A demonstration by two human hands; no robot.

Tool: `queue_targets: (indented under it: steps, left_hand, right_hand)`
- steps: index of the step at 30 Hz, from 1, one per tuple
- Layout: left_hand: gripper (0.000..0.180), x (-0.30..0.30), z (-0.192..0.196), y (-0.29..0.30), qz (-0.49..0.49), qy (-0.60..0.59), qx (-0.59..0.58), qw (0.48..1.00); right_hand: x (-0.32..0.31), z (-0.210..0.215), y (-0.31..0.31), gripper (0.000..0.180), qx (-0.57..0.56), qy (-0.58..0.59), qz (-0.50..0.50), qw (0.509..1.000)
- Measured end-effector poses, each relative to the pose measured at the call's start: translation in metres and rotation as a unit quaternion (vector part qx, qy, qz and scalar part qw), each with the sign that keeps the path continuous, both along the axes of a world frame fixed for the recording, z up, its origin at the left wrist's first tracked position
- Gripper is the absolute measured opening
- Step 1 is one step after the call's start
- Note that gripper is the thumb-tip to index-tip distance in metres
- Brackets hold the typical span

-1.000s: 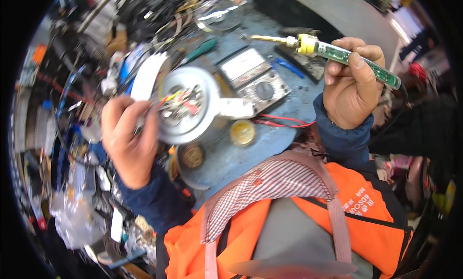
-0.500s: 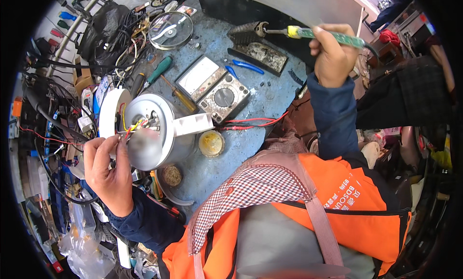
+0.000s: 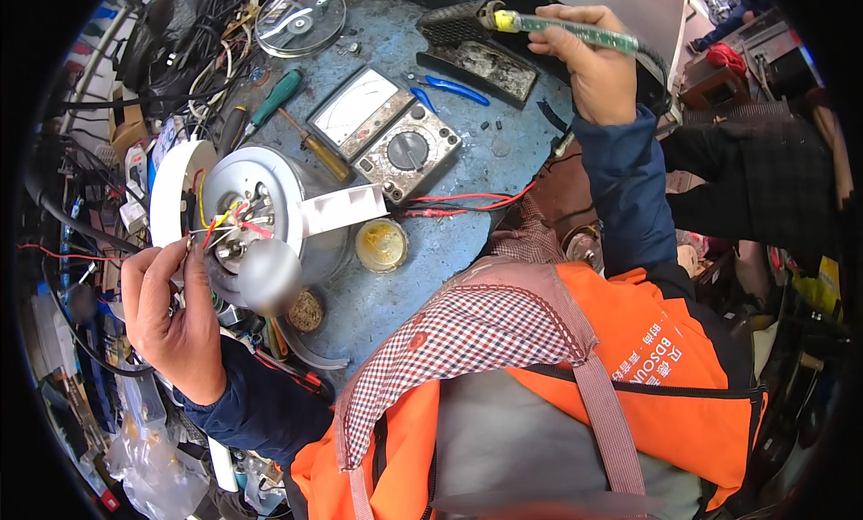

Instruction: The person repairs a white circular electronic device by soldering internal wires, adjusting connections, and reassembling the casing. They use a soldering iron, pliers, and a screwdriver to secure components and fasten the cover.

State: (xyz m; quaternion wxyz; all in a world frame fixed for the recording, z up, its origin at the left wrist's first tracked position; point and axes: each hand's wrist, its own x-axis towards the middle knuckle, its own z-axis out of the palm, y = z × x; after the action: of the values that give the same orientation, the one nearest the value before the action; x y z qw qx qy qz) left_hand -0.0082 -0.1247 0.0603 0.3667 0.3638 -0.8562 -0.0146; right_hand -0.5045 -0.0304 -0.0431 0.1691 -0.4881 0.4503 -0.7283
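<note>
My right hand (image 3: 598,71) is closed round the green handle of a soldering iron (image 3: 575,33). The iron's yellow collar sits at the mouth of its black stand (image 3: 457,24), and its shaft is hidden inside. At the left, my left hand (image 3: 175,318) pinches a thin wire between thumb and fingertips. Red, yellow and white wires run from there into the open end of a grey-white cylindrical housing (image 3: 292,187), which lies on its side with metal parts inside. A round white cover (image 3: 175,192) stands against it. A blurred patch hides part of the housing's lower edge.
On the blue bench (image 3: 378,48) lie an analog multimeter (image 3: 404,151) with red leads, blue cutters (image 3: 457,90), two screwdrivers, and a jar of yellowish paste (image 3: 381,245). Tangled cables (image 3: 216,44) and tools crowd the left side. A clear round lid (image 3: 301,21) lies at the back.
The soldering iron has slid leftward into its stand, so its bare shaft no longer shows. My left hand still pinches at the wires. The whole view has shifted slightly.
</note>
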Motion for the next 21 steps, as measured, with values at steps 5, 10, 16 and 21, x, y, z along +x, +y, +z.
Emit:
queue_targets:
  steps: [5,10,16,21]
  left_hand:
    - [0.02,-0.002,-0.002,-0.003,-0.017,-0.002,-0.004,1.0]
    - [0.021,0.002,0.002,0.0,-0.013,-0.011,-0.013,1.0]
    - [0.021,0.001,0.001,-0.001,-0.013,-0.001,-0.004,1.0]
    - [0.02,0.002,0.0,-0.001,-0.014,-0.009,-0.001,1.0]
  right_hand:
    - [0.001,0.009,-0.017,0.021,0.023,0.025,-0.087,0.996]
    - [0.007,0.022,-0.018,0.024,0.065,0.006,-0.118,0.991]
    - [0.011,-0.008,0.001,0.028,0.024,-0.087,-0.027,0.996]
    - [0.0,-0.028,0.036,0.041,0.134,-0.12,0.051,0.982]
